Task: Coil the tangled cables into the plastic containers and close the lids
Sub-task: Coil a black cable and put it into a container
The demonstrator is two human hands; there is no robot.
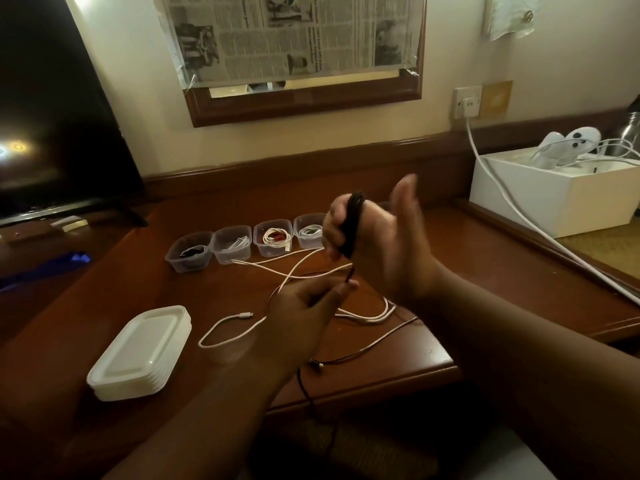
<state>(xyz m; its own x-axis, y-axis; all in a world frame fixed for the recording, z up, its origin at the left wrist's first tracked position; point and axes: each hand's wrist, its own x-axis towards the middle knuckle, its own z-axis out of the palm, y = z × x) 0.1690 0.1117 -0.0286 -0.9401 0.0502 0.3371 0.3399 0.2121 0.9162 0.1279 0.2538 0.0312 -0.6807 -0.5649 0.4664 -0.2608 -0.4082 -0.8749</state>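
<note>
The right hand (377, 237) is raised above the desk (398, 355) with a black cable (351, 226) wound in loops round its fingers, which curl to keep the coil in place; the coil stands nearly upright, its long axis running top to bottom. Just below and to the left of it, the left hand (304, 306) pinches the loose tail of the same cable between its fingertips. The tail therefore runs up to the coil, so the next wrap probably has to go upward and round the right fingers. The four open containers (230, 245), each already holding cable, sit beyond both hands, the rightmost touching the right hand's outline. A white cable (294, 271) sprawls under the hands, and the lids (142, 355) are stacked left of the left hand.
</note>
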